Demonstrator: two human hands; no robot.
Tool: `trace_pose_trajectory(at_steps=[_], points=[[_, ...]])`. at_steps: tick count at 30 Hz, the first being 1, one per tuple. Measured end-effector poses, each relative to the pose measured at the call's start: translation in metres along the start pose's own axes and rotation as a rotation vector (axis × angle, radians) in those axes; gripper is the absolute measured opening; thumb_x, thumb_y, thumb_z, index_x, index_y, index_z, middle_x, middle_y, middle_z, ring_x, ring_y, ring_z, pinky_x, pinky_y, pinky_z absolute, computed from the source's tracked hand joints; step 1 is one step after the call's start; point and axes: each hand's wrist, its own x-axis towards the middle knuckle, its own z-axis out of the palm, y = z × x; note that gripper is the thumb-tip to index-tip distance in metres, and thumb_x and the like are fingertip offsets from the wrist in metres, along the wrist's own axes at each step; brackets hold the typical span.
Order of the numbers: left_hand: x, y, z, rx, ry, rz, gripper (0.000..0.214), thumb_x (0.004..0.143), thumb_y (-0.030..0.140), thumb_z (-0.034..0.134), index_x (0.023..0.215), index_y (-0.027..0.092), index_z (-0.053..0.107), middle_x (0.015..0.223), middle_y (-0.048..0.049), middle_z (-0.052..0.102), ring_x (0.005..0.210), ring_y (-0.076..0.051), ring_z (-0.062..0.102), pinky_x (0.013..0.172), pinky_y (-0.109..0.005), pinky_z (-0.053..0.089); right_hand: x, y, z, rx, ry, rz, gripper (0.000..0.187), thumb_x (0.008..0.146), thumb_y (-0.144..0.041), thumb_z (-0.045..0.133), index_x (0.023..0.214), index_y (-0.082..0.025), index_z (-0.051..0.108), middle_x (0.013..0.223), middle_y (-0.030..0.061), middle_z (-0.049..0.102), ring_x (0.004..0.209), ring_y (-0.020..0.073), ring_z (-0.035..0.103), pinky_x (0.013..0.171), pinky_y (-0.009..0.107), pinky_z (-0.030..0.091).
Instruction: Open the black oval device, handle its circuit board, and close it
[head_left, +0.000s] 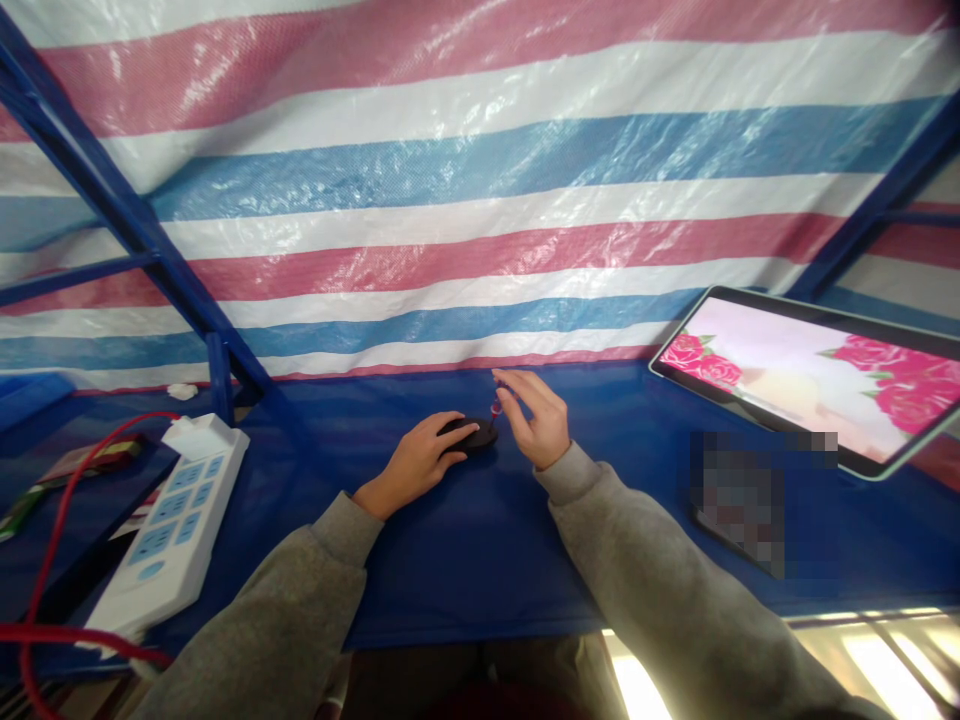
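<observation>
A black, flat, round object (480, 436) lies on the blue tabletop. My left hand (421, 455) grips it from the left, with fingers over its top and the thumb at its near edge. Above the right side of the disc, my right hand (536, 418) is closed in a pinch around a small slim tool with a reddish, partly clear handle (496, 407). The tool stands roughly upright, and its lower end meets or nearly meets the disc; I cannot tell which. My fingers hide part of both things.
To the left lies a white power strip (176, 515) with a red cable (56, 540). A tablet-like screen (810, 375) showing roses leans at the right, with a blurred dark flat object (739, 515) before it. Blue frame bars (142, 225) and striped sheeting (480, 240) bound the table's back.
</observation>
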Motion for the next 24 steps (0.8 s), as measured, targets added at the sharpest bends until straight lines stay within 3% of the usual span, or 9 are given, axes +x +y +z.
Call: trace_pose_trajectory(at_steps=[12, 24], points=[[-0.0004, -0.0006, 0.0002, -0.002, -0.006, -0.002, 0.041, 0.092, 0.031, 0.055, 0.134, 0.031, 0.053, 0.133, -0.0067, 0.053, 0.12, -0.024, 0.052, 0.103, -0.043, 0.045, 0.0003, 0.0011, 0.0008, -0.001, 0.071, -0.029, 0.025, 0.089, -0.02, 0.058, 0.112, -0.021, 0.067, 0.105, 0.0088, 0.067, 0.093, 0.0186, 0.065, 0.084, 0.033, 0.057], [0.0008, 0.0006, -0.001, -0.006, -0.003, -0.001, 0.041, 0.093, 0.031, 0.054, 0.134, 0.03, 0.053, 0.133, -0.007, 0.053, 0.12, -0.024, 0.052, 0.103, -0.043, 0.045, -0.0002, 0.0015, 0.0004, 0.022, -0.007, -0.017, 0.035, 0.091, -0.019, 0.053, 0.125, -0.021, 0.06, 0.11, 0.0095, 0.066, 0.1, 0.0191, 0.064, 0.088, 0.034, 0.055]])
